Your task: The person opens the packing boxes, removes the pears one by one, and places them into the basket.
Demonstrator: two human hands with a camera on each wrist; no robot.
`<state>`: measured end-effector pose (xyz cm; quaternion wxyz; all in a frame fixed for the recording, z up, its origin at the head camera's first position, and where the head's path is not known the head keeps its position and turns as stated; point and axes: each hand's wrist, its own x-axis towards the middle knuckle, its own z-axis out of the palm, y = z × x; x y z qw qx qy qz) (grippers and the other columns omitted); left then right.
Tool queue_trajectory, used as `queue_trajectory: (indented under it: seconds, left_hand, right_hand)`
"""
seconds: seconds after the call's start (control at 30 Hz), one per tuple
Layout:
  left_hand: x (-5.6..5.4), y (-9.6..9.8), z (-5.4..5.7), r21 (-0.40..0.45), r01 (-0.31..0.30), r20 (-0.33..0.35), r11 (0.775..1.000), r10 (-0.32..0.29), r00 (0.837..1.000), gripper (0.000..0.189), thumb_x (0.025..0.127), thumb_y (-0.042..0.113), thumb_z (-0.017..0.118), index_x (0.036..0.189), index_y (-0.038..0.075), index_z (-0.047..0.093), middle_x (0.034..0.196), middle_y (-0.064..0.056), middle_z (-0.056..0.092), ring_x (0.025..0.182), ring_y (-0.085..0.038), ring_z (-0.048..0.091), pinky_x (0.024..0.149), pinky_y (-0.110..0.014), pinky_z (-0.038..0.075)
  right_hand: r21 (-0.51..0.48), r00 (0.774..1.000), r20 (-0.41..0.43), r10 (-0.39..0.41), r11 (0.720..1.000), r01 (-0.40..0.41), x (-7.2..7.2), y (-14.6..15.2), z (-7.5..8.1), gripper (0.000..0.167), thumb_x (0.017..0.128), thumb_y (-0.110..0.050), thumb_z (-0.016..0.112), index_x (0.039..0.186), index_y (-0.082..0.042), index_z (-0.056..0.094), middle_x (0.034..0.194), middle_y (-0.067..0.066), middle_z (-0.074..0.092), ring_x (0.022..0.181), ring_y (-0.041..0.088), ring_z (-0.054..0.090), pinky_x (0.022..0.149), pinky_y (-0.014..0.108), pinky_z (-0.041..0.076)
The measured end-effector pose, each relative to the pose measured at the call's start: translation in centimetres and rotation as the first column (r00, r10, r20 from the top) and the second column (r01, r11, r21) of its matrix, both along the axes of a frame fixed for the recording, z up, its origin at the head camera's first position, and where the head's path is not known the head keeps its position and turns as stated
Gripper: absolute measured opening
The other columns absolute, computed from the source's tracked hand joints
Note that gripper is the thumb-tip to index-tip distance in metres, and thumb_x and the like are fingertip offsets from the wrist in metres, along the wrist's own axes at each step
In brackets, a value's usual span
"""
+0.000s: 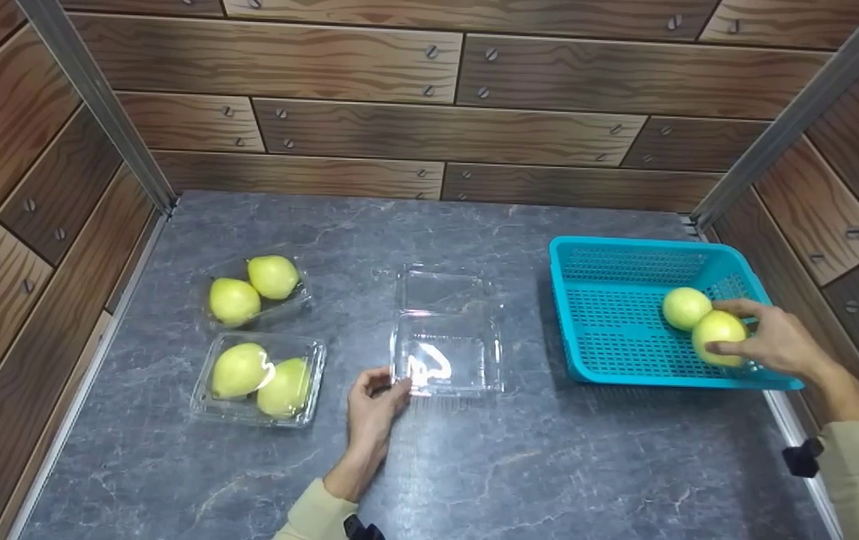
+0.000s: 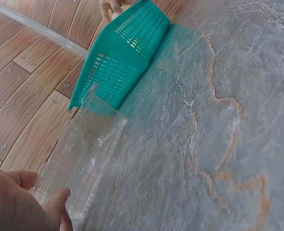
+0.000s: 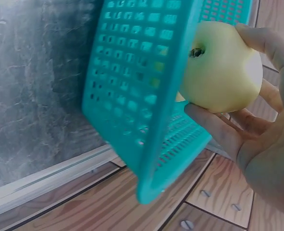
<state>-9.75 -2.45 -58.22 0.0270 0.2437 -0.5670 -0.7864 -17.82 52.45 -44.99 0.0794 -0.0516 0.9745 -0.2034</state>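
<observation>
My right hand [image 1: 785, 341] grips a yellow-green pear [image 1: 718, 337] at the right end of a teal plastic basket [image 1: 688, 382]. In the right wrist view the thumb and fingers curl round this pear [image 3: 223, 70], level with the basket's rim, and its dark hollow end shows. Another pear [image 1: 684, 307] lies in the basket right beside the held one. My left hand [image 1: 373, 412] pinches the near left corner of an opened clear plastic clamshell box [image 1: 448, 341]. That box holds no fruit and lies on the grey marbled table, its lid folded back away from me.
Left of the left hand stands a closed clear box [image 1: 309, 382] with two pears [image 1: 240, 370] in it. Behind it, another clear box [image 1: 294, 304] holds two more pears [image 1: 273, 277]. Wood-patterned walls [image 1: 361, 124] and metal posts [image 1: 103, 105] enclose the table.
</observation>
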Motion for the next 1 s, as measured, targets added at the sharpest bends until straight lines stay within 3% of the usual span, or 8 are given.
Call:
queue_trajectory:
  seconds: [0.27, 0.67, 0.9, 1.0]
  left_hand:
    - [0.1, 0.0, 0.0, 0.008, 0.003, 0.000, 1.000, -0.003, 1.000, 0.041, 0.082, -0.007, 0.080, 0.119, -0.010, 0.062, 0.109, -0.017, 0.065, 0.082, -0.015, 0.062, 0.071, -0.024, 0.066]
    - [0.0, -0.1, 0.0, -0.008, 0.011, 0.009, 1.000, -0.011, 1.000, 0.041, 0.082, -0.006, 0.080, 0.118, -0.009, 0.062, 0.111, -0.017, 0.065, 0.085, -0.016, 0.062, 0.073, -0.024, 0.066]
    - [0.0, 0.0, 0.0, -0.004, 0.014, 0.004, 1.000, -0.014, 1.000, 0.040, 0.083, -0.005, 0.080, 0.119, -0.009, 0.062, 0.110, -0.017, 0.065, 0.082, -0.014, 0.063, 0.070, -0.023, 0.064]
    - [0.1, 0.0, 0.0, 0.001, 0.012, 0.002, 1.000, -0.012, 1.000, 0.041, 0.083, -0.006, 0.080, 0.119, -0.009, 0.062, 0.111, -0.018, 0.066, 0.081, -0.014, 0.063, 0.070, -0.023, 0.064]
  right_hand:
    - [0.025, 0.997, 0.072, -0.018, 1.000, 0.016, -0.2, 0.7, -1.5, 0.087, 0.087, -0.042, 0.086, 0.147, 0.009, 0.049, 0.136, 0.045, 0.053, 0.113, 0.055, 0.062, 0.072, 0.029, 0.051]
    - [0.023, 0.995, 0.093, -0.023, 1.000, 0.021, -0.5, 1.0, -2.9, 0.085, 0.088, -0.037, 0.085, 0.145, 0.014, 0.048, 0.133, 0.045, 0.054, 0.108, 0.049, 0.063, 0.073, 0.029, 0.049]
    - [0.047, 0.994, 0.108, -0.029, 0.999, 0.024, -0.7, 1.1, -3.5, 0.084, 0.087, -0.036, 0.085, 0.143, 0.015, 0.048, 0.131, 0.046, 0.055, 0.106, 0.051, 0.063, 0.075, 0.048, 0.058]
    - [0.051, 0.993, 0.116, -0.034, 0.998, 0.028, -0.8, 1.2, -3.7, 0.084, 0.087, -0.036, 0.085, 0.143, 0.015, 0.048, 0.129, 0.046, 0.056, 0.104, 0.050, 0.064, 0.075, 0.050, 0.058]
